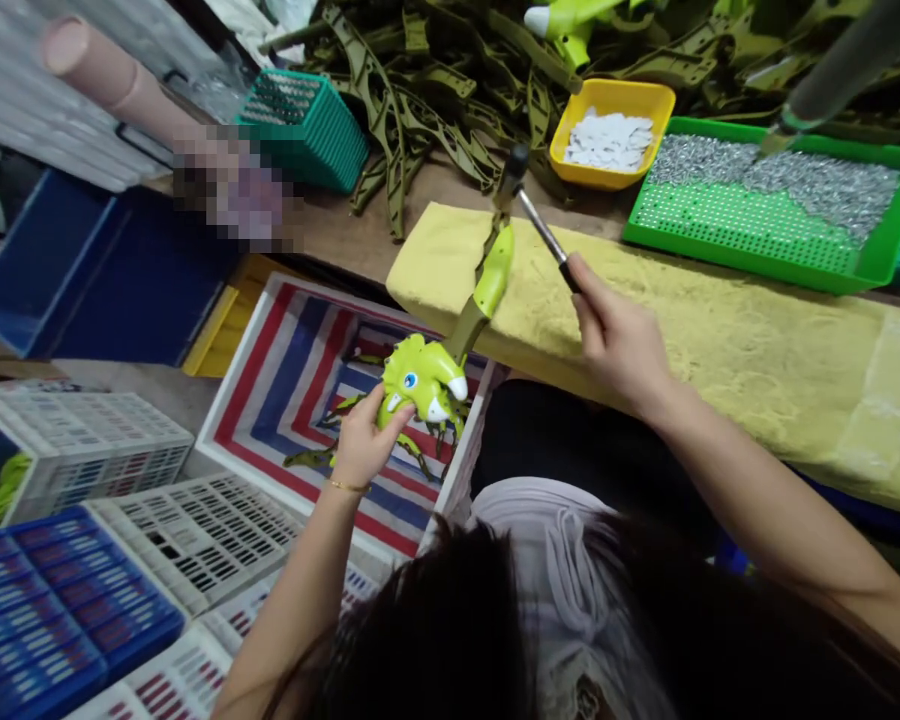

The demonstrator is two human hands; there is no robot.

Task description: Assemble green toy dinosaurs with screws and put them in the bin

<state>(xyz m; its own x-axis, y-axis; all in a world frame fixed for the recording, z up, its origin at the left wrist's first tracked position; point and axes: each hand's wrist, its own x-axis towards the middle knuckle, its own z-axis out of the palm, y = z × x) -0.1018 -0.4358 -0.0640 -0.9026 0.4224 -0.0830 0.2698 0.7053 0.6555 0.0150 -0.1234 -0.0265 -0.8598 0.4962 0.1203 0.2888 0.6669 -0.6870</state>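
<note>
A lime-green toy dinosaur head (409,378) with a blue eye and white horn tips is in the grip of my left hand (367,435). Its long olive and green body (493,270) runs up onto a yellow padded block (442,255). In my right hand (622,335) is a hammer (544,225), held by its dark handle. The hammer's black head is over the toy's far end; I cannot tell whether they touch.
Olive plastic parts (450,80) are heaped behind the block. Near them stand a yellow bowl (611,175) of white pieces, a green tray (735,220) of small metal parts and teal baskets (307,140). A striped-lined bin (255,400) holds similar toys at left, beside stacked crates (202,530).
</note>
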